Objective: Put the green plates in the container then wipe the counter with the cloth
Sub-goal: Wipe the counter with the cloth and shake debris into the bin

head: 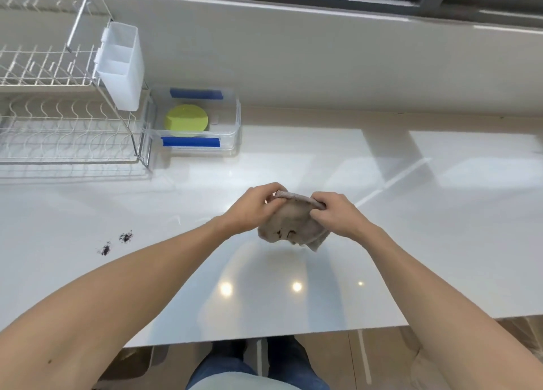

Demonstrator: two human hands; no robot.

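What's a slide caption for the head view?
Both hands, left hand and right hand, hold the cloth above the counter; green plates in container.

Counter layout, head view.
Dish rack (67,119) at far left on the counter (382,242); container (194,119) just right of it, plate (186,118) inside. Cloth (292,222) held between both hands, centre, above the counter. Crumbs (116,242) lie left of it.

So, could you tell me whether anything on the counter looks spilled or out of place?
Yes: two small dark crumbly patches lie on the white counter, left of both hands holding the cloth.
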